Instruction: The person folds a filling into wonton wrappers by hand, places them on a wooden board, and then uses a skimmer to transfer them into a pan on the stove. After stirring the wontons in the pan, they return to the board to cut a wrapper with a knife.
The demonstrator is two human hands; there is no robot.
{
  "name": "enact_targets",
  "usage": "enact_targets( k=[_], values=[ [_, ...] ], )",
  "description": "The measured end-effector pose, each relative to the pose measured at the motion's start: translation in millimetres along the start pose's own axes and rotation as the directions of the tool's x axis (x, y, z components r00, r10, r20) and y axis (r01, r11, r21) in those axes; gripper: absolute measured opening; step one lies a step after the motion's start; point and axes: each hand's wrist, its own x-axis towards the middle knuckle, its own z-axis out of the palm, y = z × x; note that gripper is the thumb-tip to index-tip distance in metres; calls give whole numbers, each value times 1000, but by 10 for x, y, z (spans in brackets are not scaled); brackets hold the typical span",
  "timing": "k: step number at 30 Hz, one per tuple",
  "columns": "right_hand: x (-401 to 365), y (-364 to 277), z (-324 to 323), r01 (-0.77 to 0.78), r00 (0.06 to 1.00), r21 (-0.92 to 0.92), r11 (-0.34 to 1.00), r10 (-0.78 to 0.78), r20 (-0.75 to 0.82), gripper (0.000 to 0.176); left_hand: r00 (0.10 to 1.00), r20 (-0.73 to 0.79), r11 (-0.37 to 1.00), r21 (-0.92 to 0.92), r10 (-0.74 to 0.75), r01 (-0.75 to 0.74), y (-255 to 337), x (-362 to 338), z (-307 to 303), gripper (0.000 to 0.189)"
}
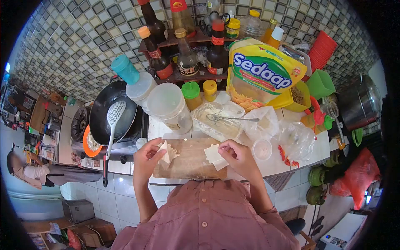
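Note:
My left hand (146, 158) is closed on a folded, pale dough wrapper (169, 154) with a ruffled edge, over the left part of the wooden cutting board (191, 160). Over the board's right part, my right hand (239, 155) pinches the edge of a flat, cream-coloured wrapper sheet (213, 156) with square corners. Just behind the board lies a plastic tub (218, 128) with white paste or flour inside and a spoon (233, 118) across it. Beside my right hand is a small round clear container (262, 149).
A wok (104, 104) with a slotted ladle (116, 114) rests on the stove at left. Plastic jars (171, 108), sauce bottles (160, 62) and a Sedaap oil pouch (262, 73) line the back. Red chillies (287, 158) lie at right. Another person (33, 171) is at far left.

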Motion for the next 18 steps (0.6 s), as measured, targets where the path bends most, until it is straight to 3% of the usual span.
enact_targets(
  k=[2, 5, 9, 11, 15, 17, 18],
  values=[
    [-21, -2, -43, -11, 999, -136, 991, 4, -49, 13, 999, -46, 989, 147, 11, -4, -72, 2, -67, 44],
    [-46, 41, -76, 0, 996, -206, 979, -18, -86, 13, 998, -55, 957, 291, -5, 20, -49, 25, -85, 46],
    [-69, 189, -44, -51, 991, -276, 960, 15, -130, 14, 996, -90, 938, 347, 16, 16, -205, 73, -101, 48],
    [-63, 275, -2, -10, 985, -345, 938, -50, -163, 16, 995, -97, 917, 399, 37, 5, -186, 77, -93, 50],
    [-58, 261, 77, -44, 989, -349, 936, -7, -145, 15, 995, -98, 908, 419, 12, 31, -253, 81, -150, 50],
    [-43, 236, 112, -6, 992, -325, 946, -34, -118, 16, 994, -107, 970, 241, 10, 16, -319, 76, -228, 47],
    [-29, 221, 138, -7, 993, -324, 946, -33, -117, 16, 994, -107, 970, 242, 8, 18, -297, 65, -252, 47]
  ],
)
